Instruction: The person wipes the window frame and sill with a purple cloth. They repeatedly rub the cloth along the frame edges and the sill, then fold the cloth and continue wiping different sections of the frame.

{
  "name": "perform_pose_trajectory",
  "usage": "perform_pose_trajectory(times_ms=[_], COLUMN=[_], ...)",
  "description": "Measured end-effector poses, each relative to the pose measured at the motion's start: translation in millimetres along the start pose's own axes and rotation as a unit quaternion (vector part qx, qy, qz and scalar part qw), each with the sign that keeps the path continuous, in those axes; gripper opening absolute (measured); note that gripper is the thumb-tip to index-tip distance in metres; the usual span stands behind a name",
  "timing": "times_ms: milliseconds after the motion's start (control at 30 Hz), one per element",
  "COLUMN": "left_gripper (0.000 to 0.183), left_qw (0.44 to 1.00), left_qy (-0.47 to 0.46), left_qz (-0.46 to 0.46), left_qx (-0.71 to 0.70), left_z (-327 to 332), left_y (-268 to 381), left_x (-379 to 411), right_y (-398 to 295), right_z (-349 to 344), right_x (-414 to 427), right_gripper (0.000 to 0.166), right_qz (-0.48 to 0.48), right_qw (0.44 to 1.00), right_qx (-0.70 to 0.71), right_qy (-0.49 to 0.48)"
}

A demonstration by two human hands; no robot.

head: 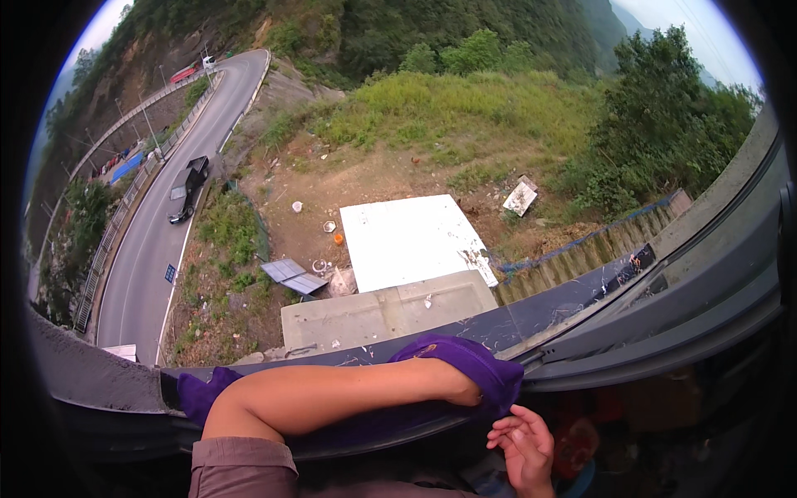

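A purple cloth point(457, 355) lies over the window sill, bunched at its right end, and another part of it shows near my left elbow. My bare left forearm reaches from a rolled brown sleeve across the sill to the right. Its wrist end, my left hand point(459, 385), goes in under the cloth, which hides the fingers. Just below the cloth's right end is my right hand point(528, 445), palm partly up, fingers loosely bent and apart. Its fingertips come close to the cloth's edge; whether they touch it I cannot tell.
A dark window frame point(660, 324) curves along the right, beside the dusty outer ledge point(548, 314). Far below outside are a concrete slab point(386, 311), a white panel roof point(405, 239), tilted solar panels point(292, 276) and a road with a dark pickup truck point(187, 188). Dim items lie below the sill.
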State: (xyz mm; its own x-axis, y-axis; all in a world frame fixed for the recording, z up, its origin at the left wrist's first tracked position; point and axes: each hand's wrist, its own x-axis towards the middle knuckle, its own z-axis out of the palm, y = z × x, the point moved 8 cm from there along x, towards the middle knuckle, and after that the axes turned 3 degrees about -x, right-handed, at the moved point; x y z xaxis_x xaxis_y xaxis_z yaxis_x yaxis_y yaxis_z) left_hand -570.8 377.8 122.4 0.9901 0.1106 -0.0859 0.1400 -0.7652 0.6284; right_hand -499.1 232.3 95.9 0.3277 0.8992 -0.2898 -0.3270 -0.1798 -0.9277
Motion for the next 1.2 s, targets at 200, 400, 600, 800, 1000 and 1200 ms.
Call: perform_pose_trajectory(times_ms=[200,400,600,800,1000,1200], left_gripper=[0.036,0.026,0.025,0.024,0.025,0.028], left_qw=[0.999,0.996,0.995,0.992,0.991,0.996], left_qy=[-0.015,0.009,-0.045,-0.019,0.015,-0.018], left_qz=[-0.031,-0.049,-0.036,-0.012,-0.016,-0.010], left_qx=[0.033,0.067,0.077,0.127,0.132,0.088], left_z=[1,33,53,28,21,39], left_y=[-1,-10,-18,-1,1,-16], left_x=[44,73,79,58,76,101], right_y=[25,54,68,77,93,95], right_z=[-36,-63,-67,-70,-85,-77], right_x=[-11,-30,-29,-22,-31,-32], right_gripper=[0.033,0.028,0.026,0.025,0.023,0.023], right_qz=[0.028,0.113,0.139,0.122,0.106,0.089], right_qw=[0.998,0.992,0.988,0.984,0.985,0.981], right_qx=[-0.056,-0.053,-0.046,-0.128,-0.138,-0.173], right_qy=[-0.017,0.028,0.037,0.001,0.000,-0.003])
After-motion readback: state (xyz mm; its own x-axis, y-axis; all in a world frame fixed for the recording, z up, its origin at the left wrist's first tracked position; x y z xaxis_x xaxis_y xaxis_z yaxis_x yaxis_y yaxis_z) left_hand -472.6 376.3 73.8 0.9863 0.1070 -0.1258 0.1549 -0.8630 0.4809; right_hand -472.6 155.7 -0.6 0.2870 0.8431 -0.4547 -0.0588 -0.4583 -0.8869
